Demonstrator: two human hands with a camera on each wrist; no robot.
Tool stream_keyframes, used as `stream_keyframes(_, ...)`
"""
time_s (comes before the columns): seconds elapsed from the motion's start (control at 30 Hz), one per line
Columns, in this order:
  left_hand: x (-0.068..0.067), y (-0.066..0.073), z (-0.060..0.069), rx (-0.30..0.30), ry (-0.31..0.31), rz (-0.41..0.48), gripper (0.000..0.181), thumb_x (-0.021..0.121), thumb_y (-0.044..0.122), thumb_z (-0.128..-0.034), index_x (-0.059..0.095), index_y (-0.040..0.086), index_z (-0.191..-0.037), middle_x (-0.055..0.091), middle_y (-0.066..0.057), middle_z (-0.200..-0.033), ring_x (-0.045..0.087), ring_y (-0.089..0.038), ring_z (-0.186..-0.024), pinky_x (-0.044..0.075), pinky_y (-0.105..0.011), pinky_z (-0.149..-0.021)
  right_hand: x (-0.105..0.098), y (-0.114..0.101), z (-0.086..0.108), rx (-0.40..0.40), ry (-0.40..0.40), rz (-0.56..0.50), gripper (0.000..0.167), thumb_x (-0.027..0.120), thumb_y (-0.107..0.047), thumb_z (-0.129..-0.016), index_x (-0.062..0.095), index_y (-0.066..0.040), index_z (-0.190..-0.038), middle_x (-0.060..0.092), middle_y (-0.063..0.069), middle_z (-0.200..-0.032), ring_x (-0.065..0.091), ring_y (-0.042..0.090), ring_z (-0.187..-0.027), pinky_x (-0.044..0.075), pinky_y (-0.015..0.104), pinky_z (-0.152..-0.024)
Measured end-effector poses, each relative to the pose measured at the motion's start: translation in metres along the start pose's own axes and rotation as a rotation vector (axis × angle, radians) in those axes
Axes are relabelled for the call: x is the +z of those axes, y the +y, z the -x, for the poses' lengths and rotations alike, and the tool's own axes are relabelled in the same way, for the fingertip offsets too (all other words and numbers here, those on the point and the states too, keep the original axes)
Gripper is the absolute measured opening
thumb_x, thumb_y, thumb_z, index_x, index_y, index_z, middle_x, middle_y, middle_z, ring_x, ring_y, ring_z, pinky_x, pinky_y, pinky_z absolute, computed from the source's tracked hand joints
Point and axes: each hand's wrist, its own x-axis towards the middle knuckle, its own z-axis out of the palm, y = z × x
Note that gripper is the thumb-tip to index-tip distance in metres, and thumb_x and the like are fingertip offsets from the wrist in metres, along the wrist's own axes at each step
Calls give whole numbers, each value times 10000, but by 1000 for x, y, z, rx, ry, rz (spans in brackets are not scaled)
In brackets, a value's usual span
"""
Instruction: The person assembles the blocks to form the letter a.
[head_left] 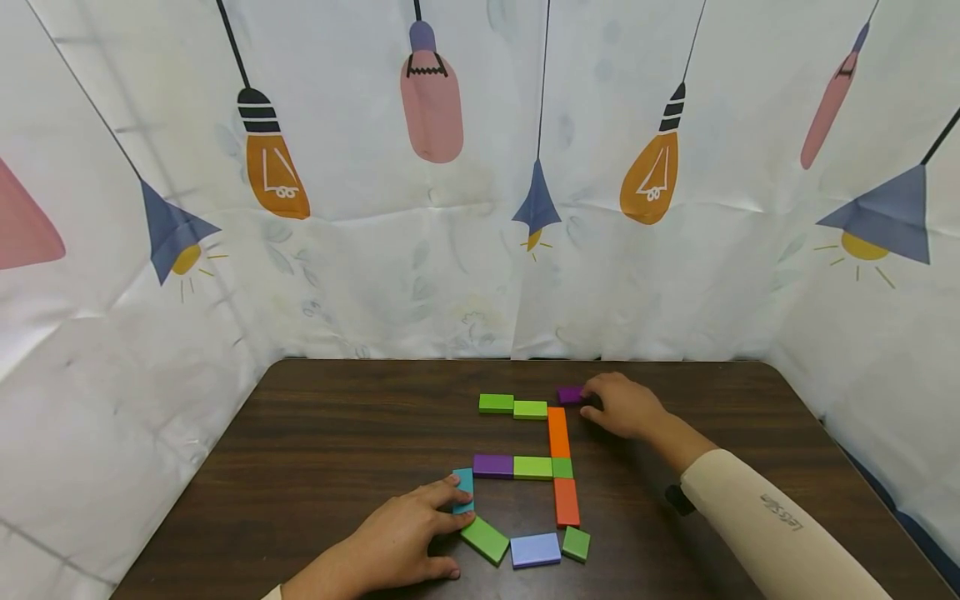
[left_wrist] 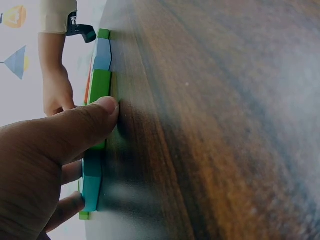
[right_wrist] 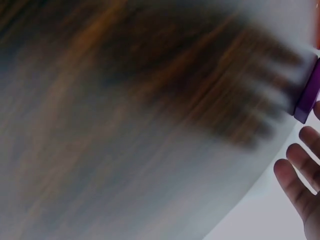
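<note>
My left hand point(head_left: 408, 533) lies low over the table, its fingertips touching a light-blue block point(head_left: 463, 490) and the end of a green block point(head_left: 486, 540). Its thumb stays apart from the fingers. In the left wrist view that thumb point(left_wrist: 82, 125) hides part of the green block. At the far side, my right hand point(head_left: 622, 406) has its fingertips at the right end of a purple block point(head_left: 569, 395). The right wrist view shows the purple block point(right_wrist: 307, 95) at the edge, beside several outstretched fingers point(right_wrist: 295, 182); the thumb is out of sight there.
Lime-green blocks point(head_left: 497, 403), another purple block point(head_left: 492, 466), orange blocks point(head_left: 558, 432), a lavender block point(head_left: 536, 551) and a small green block point(head_left: 576, 543) form a line on the dark wooden table point(head_left: 337, 433). A printed white curtain point(head_left: 360, 275) hangs behind.
</note>
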Motion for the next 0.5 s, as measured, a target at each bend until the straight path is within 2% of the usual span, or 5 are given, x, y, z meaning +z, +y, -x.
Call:
stream_keyframes(0.17, 0, 0, 0, -3, -5, 4, 620, 794, 524, -862, 683, 195, -1376, 562, 29, -1440, 474, -293, -1404, 585, -460, -853, -2, 4, 2, 37, 9, 16, 187, 755, -307, -942, 698, -160, -1043, 675, 43, -1149, 604, 261, -1075, 550, 489, -864)
stream_keyframes(0.3, 0, 0, 0, 9, 9, 3, 619, 799, 521, -859, 687, 188, -1370, 568, 23, -1433, 482, -300, -1396, 586, -454, -850, -2, 8, 3, 57, -6, 24, 158, 775, -279, -922, 684, -173, -994, 666, -5, -1025, 581, 189, -917, 548, 428, -744)
stream_keyframes(0.37, 0, -1, 0, 14, 12, 4, 619, 796, 523, -861, 687, 187, -1369, 568, 19, -1432, 483, -303, -1395, 585, -452, -855, -2, 9, 5, 62, -10, 19, 181, 780, -273, -915, 691, -159, -1024, 672, 0, -1022, 586, 178, -889, 545, 420, -723)
stream_keyframes(0.5, 1, -1, 0, 17, 12, 8, 617, 788, 526, -867, 685, 188, -1372, 568, 13, -1433, 484, -307, -1394, 583, -452, -861, -1, 12, 10, 62, -9, 14, 336, 778, -274, -904, 696, -92, -1174, 696, 55, -1097, 637, 208, -944, 562, 451, -783)
